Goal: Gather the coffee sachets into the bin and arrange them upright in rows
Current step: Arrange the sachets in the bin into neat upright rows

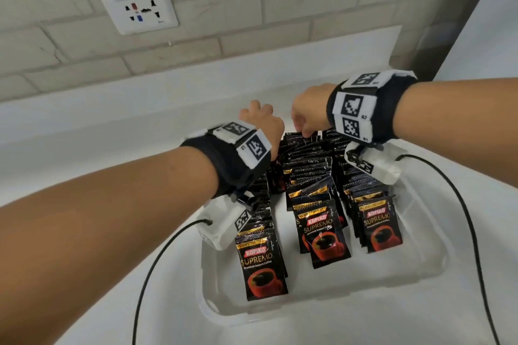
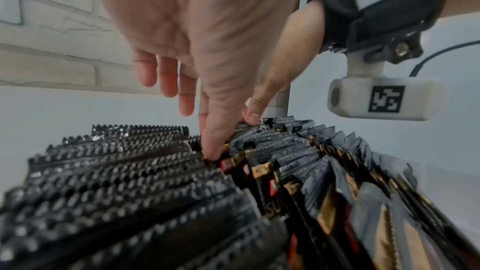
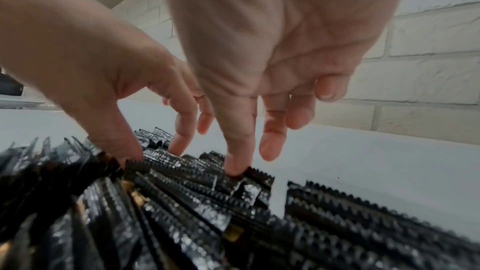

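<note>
Head view showed black foil coffee sachets [image 1: 316,221] standing in three rows inside a clear plastic bin [image 1: 414,269]. At the far end, left hand [image 1: 262,123] and right hand [image 1: 308,112] touched sachet tops with loosely extended fingers.

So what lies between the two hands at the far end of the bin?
Head view: only serrated tops of the middle row of sachets lie between the left hand and right hand.
</note>
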Motion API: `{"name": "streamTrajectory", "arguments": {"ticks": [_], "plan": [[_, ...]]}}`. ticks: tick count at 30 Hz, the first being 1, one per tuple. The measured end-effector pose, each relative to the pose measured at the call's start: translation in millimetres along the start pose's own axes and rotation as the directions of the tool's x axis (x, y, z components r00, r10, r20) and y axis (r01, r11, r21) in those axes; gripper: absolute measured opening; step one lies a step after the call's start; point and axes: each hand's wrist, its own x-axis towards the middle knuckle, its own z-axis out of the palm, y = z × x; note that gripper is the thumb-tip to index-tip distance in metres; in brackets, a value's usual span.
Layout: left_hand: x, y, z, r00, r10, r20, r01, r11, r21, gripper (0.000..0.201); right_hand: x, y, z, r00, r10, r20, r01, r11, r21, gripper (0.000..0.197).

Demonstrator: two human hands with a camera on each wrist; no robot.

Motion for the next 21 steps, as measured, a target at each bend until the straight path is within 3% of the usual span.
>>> {"name": "streamTrajectory", "arguments": {"ticks": [8, 13, 18, 21], "plan": [[4, 1, 4, 0.997, -0.003, -0.083, -0.005, 0.995, -0.098, 0.025, 7, 7, 11, 0.995, -0.015, -0.100, 0.031, 0.986, 0.166, 0.006], [2, -1, 5, 0.995, -0.007, -0.096, -0.007, 0.991, -0.136, 0.028, 0, 10, 14, 0.987, 0.019, -0.162, 0.032, 0.950, 0.311, 0.019], [0, -8, 7, 0.994, 0.013, -0.108, -0.031, 0.986, -0.165, 0.028, -37, 16, 7, 0.939, 0.138, -0.315, 0.068, 0.823, 0.564, 0.025], [-2, -9, 8, 0.996, 0.020, -0.088, -0.037, 0.979, -0.200, 0.031, -79, 18, 17, 0.964, 0.163, -0.210, 0.048, 0.672, 0.739, 0.023]]}}
